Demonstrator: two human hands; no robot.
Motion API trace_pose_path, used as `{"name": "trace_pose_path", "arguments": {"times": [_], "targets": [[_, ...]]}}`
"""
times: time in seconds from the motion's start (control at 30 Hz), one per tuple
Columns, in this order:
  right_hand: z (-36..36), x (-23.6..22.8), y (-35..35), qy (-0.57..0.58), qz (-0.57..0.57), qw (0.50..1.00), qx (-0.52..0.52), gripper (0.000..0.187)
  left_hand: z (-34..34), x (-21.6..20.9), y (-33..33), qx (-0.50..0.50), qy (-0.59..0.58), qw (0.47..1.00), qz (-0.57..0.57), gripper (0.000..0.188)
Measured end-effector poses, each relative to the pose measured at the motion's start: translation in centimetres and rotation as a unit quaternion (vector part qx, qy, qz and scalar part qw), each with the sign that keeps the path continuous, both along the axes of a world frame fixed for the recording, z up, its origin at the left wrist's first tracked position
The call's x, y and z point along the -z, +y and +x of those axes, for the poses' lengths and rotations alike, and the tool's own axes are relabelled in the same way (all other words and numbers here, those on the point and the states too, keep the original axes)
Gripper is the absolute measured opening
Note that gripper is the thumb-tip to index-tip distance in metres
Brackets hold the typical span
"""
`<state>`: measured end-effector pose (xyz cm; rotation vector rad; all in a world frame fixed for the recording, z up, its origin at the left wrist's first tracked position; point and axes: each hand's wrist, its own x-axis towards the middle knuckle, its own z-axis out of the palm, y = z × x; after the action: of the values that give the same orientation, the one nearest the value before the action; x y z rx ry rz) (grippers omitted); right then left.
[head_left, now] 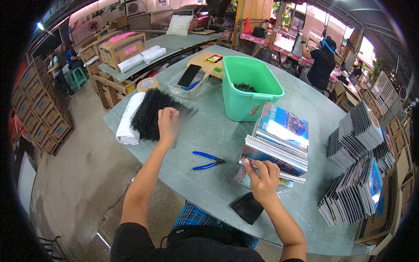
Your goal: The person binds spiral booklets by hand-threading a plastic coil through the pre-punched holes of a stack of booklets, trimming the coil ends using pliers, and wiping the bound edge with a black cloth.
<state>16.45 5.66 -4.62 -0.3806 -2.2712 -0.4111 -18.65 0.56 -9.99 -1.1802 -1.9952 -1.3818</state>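
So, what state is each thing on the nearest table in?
Green plastic bin: upright, lidless, dark wiry pieces inside.
Blue-handled cutters: lying down, handles spread.
Smartphone: screen dark, resting in the container.
Clear plastic container: lidless.
Black binding coils: heaped together.
Top blue-covered book: closed, cover up.
Book stacks at right: piled high.

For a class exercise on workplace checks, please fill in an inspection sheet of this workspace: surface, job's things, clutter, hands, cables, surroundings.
Surface: grey-green table with a curved edge.
Job's things: pile of black spiral coils; stack of glossy blue-covered spiral-bound books.
Clutter: blue-handled cutters; green plastic tub holding dark, tangled pieces; clear plastic box with a black phone; roll of tan tape.
Hands: left hand, partly blurred, at the coils; right hand at the books' near edge; grip unclear on both.
Cables: nothing seen.
Surroundings: stacked brown cardboard cartons; person in a dark top by a pink-edged bench.
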Motion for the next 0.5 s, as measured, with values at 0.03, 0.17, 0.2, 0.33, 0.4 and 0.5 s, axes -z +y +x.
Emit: {"name": "trace_pose_path", "arguments": {"times": [0.03,0.17,0.2,0.33,0.4,0.5], "targets": [[-0.4,-0.1,0.1,0.023,-0.018,1.0,-0.006,0.033,0.4,-0.6,0.0,0.016,-0.084,0.996,0.013,0.023],[-1.3,-0.9,0.1,0.038,-0.126,0.991,-0.02,0.023,4.9,-7.3,-0.1,0.213,-0.316,0.899,0.214,0.019],[-1.8,-1.3,0.2,0.031,-0.177,0.984,-0.016,0.019,6.1,-8.4,-0.5,0.254,-0.346,0.886,0.174,0.02],[-2.8,-2.3,2.6,0.043,-0.269,0.962,0.032,0.01,12.4,-9.7,-1.0,0.36,-0.42,0.826,-0.105,0.026],[-3.4,-2.5,3.1,0.052,-0.272,0.961,0.015,0.013,15.4,-5.9,-0.5,0.406,-0.326,0.851,-0.069,0.023],[-3.1,-2.6,3.1,0.032,-0.283,0.958,0.02,0.014,17.3,-4.6,0.0,0.384,-0.21,0.894,-0.096,0.022]]}}
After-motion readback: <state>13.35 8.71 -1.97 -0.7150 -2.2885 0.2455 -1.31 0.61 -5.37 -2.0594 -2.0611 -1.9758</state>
